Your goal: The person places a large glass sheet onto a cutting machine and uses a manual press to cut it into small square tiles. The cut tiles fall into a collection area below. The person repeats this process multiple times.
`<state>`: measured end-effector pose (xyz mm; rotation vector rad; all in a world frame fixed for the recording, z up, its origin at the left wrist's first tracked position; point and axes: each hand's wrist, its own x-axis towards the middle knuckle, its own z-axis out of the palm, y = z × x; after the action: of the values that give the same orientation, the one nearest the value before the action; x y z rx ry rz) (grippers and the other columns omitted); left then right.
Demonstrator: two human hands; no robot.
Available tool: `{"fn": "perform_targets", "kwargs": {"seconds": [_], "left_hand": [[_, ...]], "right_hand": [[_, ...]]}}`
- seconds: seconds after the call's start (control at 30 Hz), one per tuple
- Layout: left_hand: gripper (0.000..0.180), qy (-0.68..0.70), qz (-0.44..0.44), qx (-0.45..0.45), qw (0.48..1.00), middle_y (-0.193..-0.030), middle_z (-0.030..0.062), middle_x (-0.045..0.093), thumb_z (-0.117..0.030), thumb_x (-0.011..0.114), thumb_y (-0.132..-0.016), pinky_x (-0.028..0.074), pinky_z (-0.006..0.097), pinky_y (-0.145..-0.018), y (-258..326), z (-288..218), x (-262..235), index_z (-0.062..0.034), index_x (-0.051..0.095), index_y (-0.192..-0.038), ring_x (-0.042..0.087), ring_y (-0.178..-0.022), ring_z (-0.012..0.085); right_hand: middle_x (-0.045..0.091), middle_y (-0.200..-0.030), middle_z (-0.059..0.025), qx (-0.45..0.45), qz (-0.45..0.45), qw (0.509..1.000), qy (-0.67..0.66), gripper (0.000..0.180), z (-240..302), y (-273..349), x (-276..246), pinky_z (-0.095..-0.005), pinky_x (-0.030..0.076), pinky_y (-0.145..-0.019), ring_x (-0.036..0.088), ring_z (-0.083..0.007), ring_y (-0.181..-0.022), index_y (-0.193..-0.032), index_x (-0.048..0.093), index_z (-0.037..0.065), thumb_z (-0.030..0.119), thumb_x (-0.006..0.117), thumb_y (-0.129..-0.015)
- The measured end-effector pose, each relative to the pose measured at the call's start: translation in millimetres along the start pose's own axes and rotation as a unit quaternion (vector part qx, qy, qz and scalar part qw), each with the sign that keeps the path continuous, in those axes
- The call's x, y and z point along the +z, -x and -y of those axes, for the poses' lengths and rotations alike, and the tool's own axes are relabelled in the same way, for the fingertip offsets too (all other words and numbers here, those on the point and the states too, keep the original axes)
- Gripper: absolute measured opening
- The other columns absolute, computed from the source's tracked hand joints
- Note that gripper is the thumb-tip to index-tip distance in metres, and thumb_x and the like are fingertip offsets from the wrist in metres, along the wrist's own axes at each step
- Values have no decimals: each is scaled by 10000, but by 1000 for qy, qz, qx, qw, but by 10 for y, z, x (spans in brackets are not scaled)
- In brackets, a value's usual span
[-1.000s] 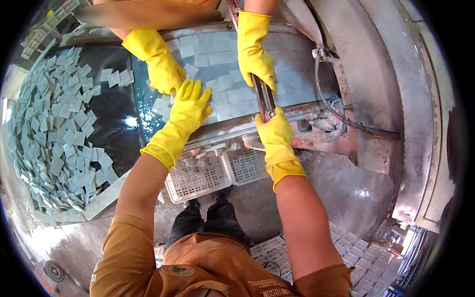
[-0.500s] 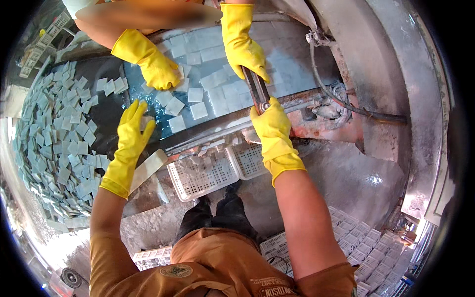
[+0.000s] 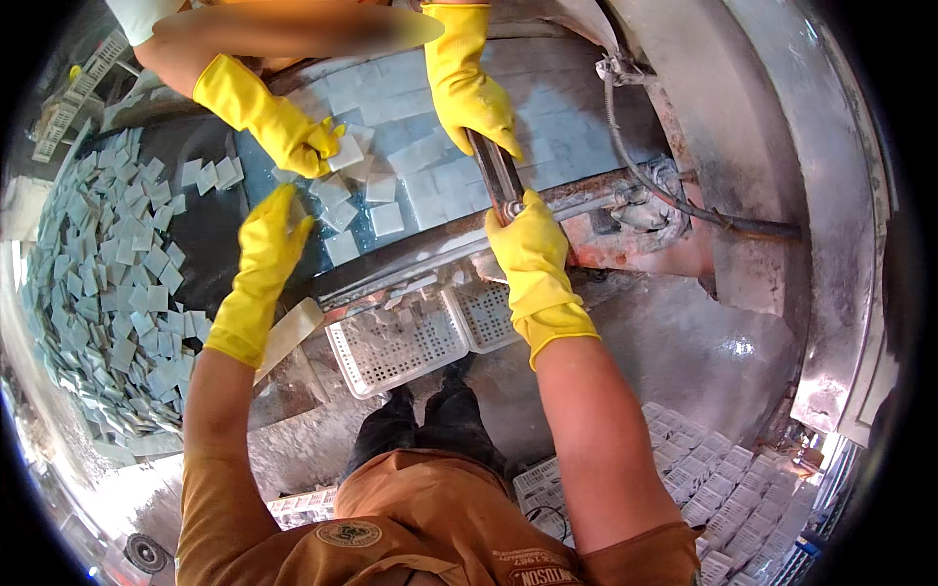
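Observation:
My left hand [image 3: 266, 234], in a yellow rubber glove, reaches over the wet belt [image 3: 220, 215] with a small pale square tile [image 3: 296, 207] between thumb and fingers; the glove hides part of it. My right hand [image 3: 531, 237], gloved alike, is closed round the near end of a long metal bar [image 3: 495, 171] lying across the belt. A co-worker's gloved hand [image 3: 474, 112] grips the bar's far end. The co-worker's other hand [image 3: 298, 146] is at a tile [image 3: 345, 151] just beyond my left hand. Several loose tiles [image 3: 386, 219] lie between my hands.
Flat rows of tiles [image 3: 445, 181] cover the belt around the bar. A big heap of tiles [image 3: 117, 264] spreads at the left. Perforated white baskets [image 3: 396, 347] stand below the belt's near edge. A hose [image 3: 674, 205] runs along the right, by metal housing. Stacked tiles or baskets [image 3: 699, 488] fill the lower right.
My left hand has moved slightly farther out, the tile shifting with it. The co-worker's left-side hand has lifted and turned, fingers now at a tile. My right hand stays on the bar.

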<state>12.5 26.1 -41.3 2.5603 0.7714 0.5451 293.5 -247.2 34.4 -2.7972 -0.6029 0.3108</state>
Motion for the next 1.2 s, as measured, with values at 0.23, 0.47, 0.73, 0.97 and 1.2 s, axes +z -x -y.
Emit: {"fn": "perform_targets", "kwargs": {"seconds": [0.23, 0.47, 0.73, 0.97, 1.2], "left_hand": [[840, -88, 165, 44, 981, -1615, 249, 483, -366, 803, -891, 285, 642, -1253, 296, 375, -316, -80, 462, -1604, 443, -1496, 468], [610, 290, 62, -164, 941, -1350, 171, 618, -362, 803, -895, 458, 525, -1093, 258, 47, 709, -130, 613, -1425, 563, -1309, 374], [817, -158, 28, -123, 979, -1674, 326, 347, -421, 712, -978, 216, 763, -1208, 95, -1174, 980, -36, 415, -1635, 318, -1539, 563], [515, -2, 5, 38, 999, -1403, 239, 658, -114, 741, -875, 528, 560, -1042, 209, -687, 550, -76, 649, -1380, 643, -1251, 454], [532, -75, -21, 1, 997, -1425, 255, 667, -102, 778, -876, 516, 504, -1114, 467, 73, -95, -51, 676, -1396, 646, -1274, 462]], "right_hand": [[775, -1040, -228, -1, -21, 1000, 5, 461, 2, 30, -32, -545, 603, -848, 761, -438, -977, -1146, 673, 42, 404, 779, -881], [776, -1082, -244, -29, 3, 1000, -6, 500, 98, 26, 39, -545, 604, -861, 764, -438, -1000, -1197, 669, 32, 409, 778, -888], [779, -1064, -243, -25, -5, 1000, -10, 493, 69, 9, 47, -543, 605, -864, 763, -448, -998, -1179, 680, 28, 415, 777, -889], [788, -1134, -208, 6, 11, 1000, 19, 609, 75, 3, -4, -510, 602, -913, 761, -415, -1050, -1321, 671, 59, 458, 790, -877], [780, -1061, -248, 1, 22, 1000, 12, 493, 85, 8, -73, -540, 607, -870, 768, -439, -1001, -1168, 672, 37, 432, 772, -890]]}}
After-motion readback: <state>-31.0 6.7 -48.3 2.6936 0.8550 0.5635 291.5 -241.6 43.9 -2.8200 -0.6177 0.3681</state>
